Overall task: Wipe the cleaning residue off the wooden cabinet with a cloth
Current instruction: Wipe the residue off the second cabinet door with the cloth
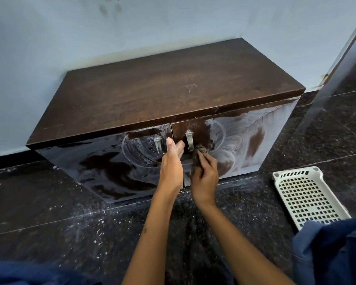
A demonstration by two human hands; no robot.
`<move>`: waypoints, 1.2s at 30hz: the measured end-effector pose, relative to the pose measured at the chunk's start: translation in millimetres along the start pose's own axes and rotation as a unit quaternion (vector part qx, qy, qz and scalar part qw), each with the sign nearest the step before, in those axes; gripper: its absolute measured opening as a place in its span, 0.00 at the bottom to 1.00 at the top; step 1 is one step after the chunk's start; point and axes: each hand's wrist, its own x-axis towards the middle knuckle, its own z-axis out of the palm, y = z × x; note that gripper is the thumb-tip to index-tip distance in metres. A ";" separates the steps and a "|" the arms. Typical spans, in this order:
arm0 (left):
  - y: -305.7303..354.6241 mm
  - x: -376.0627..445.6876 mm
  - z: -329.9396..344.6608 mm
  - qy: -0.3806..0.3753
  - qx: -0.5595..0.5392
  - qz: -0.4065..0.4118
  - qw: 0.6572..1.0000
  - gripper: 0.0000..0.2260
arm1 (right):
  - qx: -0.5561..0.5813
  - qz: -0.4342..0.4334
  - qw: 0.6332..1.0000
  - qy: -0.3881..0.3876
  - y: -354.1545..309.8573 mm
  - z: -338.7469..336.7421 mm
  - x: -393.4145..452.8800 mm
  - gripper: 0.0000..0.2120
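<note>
Now: right hand [203,177] grips cloth [199,150] | cabinet [152,95] door streaked

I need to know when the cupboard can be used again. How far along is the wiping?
Partway, it seems. The cabinet top looks free of film. In hand: the right hand grips a dark cloth beside the right door's handle, while the left hand rests at the door seam. Left: white swirls cover much of the right door, and streaks remain on the left door.
</note>
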 end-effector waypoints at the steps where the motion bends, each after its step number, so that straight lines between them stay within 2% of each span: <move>1: 2.0 0.7 -2.4 0.005 -0.008 -0.002 1.000 0.30 | 0.026 0.037 0.999 0.001 -1.7 3.6 -1.0 0.20; 4: 7.4 1.9 -12.1 0.011 -0.019 -0.002 1.000 0.30 | 0.135 0.164 0.977 0.010 -13.3 21.0 -3.7 0.20; 8: 12.3 -2.1 -20.9 0.015 -0.025 0.003 1.000 0.31 | 0.287 0.296 0.911 -0.009 -25.9 37.8 -8.4 0.20; 10: 14.6 -2.6 -24.4 0.024 -0.029 0.008 0.999 0.31 | 0.332 0.316 0.889 -0.018 -31.6 43.7 -10.2 0.20; 14: 17.5 -2.7 -30.0 0.032 -0.018 0.016 0.999 0.31 | 0.297 0.313 0.902 -0.009 -29.6 46.3 -19.0 0.20; 17: 17.8 -5.8 -33.3 0.034 -0.014 0.014 0.999 0.31 | 0.348 0.397 0.849 0.014 -25.6 35.6 -10.8 0.21; 18: 18.4 -6.4 -34.2 0.035 -0.014 0.014 0.999 0.31 | 0.375 0.410 0.831 0.026 -27.6 31.8 -5.4 0.21; 20: 19.9 -5.6 -35.3 0.035 -0.016 0.020 0.999 0.31 | 0.408 0.402 0.819 0.024 -37.1 30.4 2.7 0.21; 24: 16.6 -6.8 -33.4 0.037 -0.005 0.019 0.999 0.31 | 0.373 0.362 0.854 -0.013 -47.5 43.9 -9.8 0.20; 26: 12.8 -9.2 -32.8 0.034 -0.002 0.014 0.999 0.31 | 0.352 0.371 0.859 0.016 -41.7 43.0 -14.7 0.21; 28: 13.0 -9.8 -33.1 0.031 -0.002 0.017 0.999 0.31 | 0.363 0.390 0.844 0.053 -36.6 34.2 -8.2 0.21; 30: 14.9 -7.6 -31.8 0.027 -0.008 0.022 0.999 0.31 | 0.347 0.373 0.856 0.092 -34.0 25.2 6.1 0.21; 32: 14.3 -3.0 -27.4 0.017 -0.007 0.023 1.000 0.31 | 0.289 0.301 0.901 0.119 -37.4 21.1 18.7 0.20; 34: 10.4 -1.1 -20.2 0.003 -0.001 0.017 1.000 0.32 | 0.196 0.177 0.956 0.124 -46.0 21.1 18.2 0.19; 36: 3.6 -1.2 -12.6 -0.009 0.012 0.013 1.000 0.32 | 0.106 0.055 0.988 0.101 -45.8 21.6 6.2 0.19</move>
